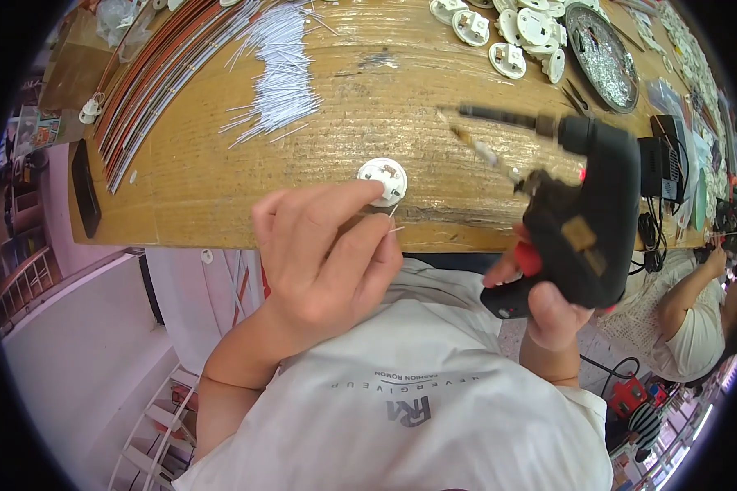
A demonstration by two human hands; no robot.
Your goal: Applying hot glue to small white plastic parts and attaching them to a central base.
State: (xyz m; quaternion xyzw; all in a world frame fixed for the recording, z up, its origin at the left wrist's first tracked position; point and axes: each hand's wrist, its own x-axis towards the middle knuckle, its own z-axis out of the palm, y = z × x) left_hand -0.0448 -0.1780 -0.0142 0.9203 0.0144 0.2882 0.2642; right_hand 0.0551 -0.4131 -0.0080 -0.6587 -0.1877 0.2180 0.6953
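Observation:
A small round white plastic part (396, 175) with metal contacts lies near the front edge of the wooden table. My left hand (323, 250) rests its index finger on that part. Its thumb and other fingers pinch thin white wires (395, 221), whose ends stick out beside the disc. On the right, my right hand (555, 315) grips the handle of a black soldering gun (585, 217) with a red trigger. The gun is held above the table edge, its long tip pointing left over the table, apart from the disc. It is slightly blurred.
Many short white wires (282, 86) lie in a heap at the back left, beside long brown and white strips (172, 69). More round white parts (508, 59), a dark round dish (602, 57) and tweezers (577, 100) are at the back right. Another person (689, 315) sits at right.

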